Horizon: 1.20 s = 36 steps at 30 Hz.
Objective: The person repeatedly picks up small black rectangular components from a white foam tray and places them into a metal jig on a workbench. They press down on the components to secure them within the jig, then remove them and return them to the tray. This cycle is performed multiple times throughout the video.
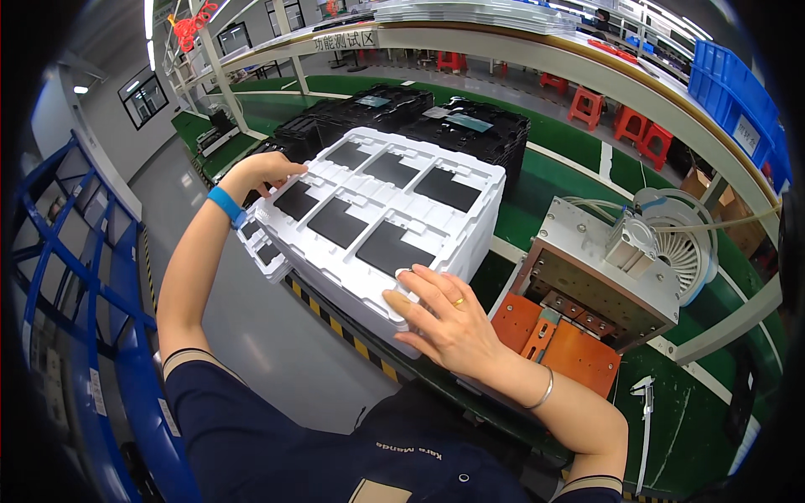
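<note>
A stack of white plastic trays stands on the bench before me. Dark flat rectangular pieces, such as this one, lie in the top tray's compartments. At the stack's far left corner, my left hand has its fingers bent over the tray rim; the fingertips are partly hidden. My right hand rests on the near right edge, fingers stretched out and apart, tips beside the nearest dark piece. Yellowish covers sit on some of its fingertips. Another white tray juts out below my left wrist.
Black tray stacks stand behind the white one. To the right is a metal press fixture with an orange plate, a round fan and a caliper. Blue racks line the left; a shelf holds blue bins.
</note>
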Each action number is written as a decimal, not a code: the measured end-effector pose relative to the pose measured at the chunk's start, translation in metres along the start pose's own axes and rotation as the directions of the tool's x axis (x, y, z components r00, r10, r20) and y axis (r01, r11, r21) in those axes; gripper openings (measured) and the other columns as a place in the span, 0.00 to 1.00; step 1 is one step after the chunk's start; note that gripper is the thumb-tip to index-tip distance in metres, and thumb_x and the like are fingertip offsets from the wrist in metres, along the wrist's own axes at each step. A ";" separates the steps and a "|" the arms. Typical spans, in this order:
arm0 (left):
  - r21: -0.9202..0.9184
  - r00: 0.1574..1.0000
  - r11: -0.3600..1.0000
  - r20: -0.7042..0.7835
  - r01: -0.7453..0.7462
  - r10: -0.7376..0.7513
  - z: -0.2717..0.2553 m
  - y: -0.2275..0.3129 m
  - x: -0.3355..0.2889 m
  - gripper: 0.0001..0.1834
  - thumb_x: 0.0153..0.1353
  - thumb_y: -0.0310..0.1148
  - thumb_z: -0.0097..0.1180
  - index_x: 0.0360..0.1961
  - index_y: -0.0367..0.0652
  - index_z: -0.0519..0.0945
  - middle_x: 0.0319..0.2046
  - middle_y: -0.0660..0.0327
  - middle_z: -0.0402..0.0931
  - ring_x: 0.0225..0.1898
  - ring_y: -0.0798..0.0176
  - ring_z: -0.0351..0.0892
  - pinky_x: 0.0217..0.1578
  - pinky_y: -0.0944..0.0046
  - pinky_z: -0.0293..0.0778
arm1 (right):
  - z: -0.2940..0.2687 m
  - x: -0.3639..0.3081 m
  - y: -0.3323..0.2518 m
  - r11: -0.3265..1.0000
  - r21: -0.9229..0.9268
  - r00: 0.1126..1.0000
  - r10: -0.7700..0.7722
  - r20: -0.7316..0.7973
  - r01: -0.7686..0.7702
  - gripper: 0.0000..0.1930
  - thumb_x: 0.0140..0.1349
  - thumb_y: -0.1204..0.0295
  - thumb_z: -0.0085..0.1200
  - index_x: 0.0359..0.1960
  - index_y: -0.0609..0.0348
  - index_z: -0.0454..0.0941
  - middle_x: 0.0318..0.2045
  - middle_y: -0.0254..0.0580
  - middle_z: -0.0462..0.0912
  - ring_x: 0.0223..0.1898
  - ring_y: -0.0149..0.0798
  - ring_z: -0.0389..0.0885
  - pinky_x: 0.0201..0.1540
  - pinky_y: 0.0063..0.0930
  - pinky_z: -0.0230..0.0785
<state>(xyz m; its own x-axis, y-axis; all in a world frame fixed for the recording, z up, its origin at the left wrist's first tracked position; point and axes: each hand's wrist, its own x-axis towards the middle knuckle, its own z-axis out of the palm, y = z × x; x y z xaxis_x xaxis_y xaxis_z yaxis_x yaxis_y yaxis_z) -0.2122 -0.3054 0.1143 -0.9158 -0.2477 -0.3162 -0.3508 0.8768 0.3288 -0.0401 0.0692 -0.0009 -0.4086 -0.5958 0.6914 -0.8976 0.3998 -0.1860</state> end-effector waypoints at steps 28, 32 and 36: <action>-0.971 0.909 0.086 -0.176 -0.224 0.378 -0.031 -0.126 -0.008 0.22 0.65 0.34 0.58 0.56 0.32 0.73 0.48 0.47 0.80 0.44 0.57 0.85 0.43 0.59 0.85 | 0.000 -0.014 0.006 1.000 0.011 0.992 -0.004 -0.129 0.006 0.28 0.50 0.65 0.67 0.56 0.49 0.77 0.59 0.45 0.70 0.58 0.45 0.71 0.55 0.37 0.67; -0.969 0.946 -0.049 -0.249 -0.244 0.208 -0.029 -0.220 0.024 0.21 0.66 0.37 0.57 0.54 0.33 0.76 0.49 0.46 0.80 0.47 0.50 0.83 0.47 0.51 0.83 | 0.003 -0.015 0.003 1.000 -0.006 0.995 0.005 -0.098 -0.006 0.28 0.50 0.66 0.67 0.56 0.49 0.77 0.59 0.44 0.70 0.58 0.45 0.71 0.55 0.37 0.67; -0.907 0.912 -0.105 -0.410 -0.409 -0.006 -0.006 -0.292 0.085 0.20 0.68 0.37 0.54 0.55 0.33 0.74 0.48 0.47 0.80 0.46 0.51 0.83 0.48 0.50 0.81 | 0.003 -0.013 0.004 0.999 -0.031 0.996 0.024 -0.090 -0.027 0.29 0.50 0.65 0.67 0.57 0.48 0.76 0.59 0.44 0.71 0.59 0.45 0.71 0.56 0.37 0.66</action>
<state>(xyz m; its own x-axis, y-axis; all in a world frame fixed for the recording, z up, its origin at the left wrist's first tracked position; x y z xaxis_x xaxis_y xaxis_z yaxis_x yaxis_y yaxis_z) -0.1885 -0.5848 -0.0036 -0.9134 -0.4001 0.0749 0.2335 -0.3643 0.9015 -0.0389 0.0767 -0.0131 -0.4135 -0.5212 0.7466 -0.8808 0.4368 -0.1829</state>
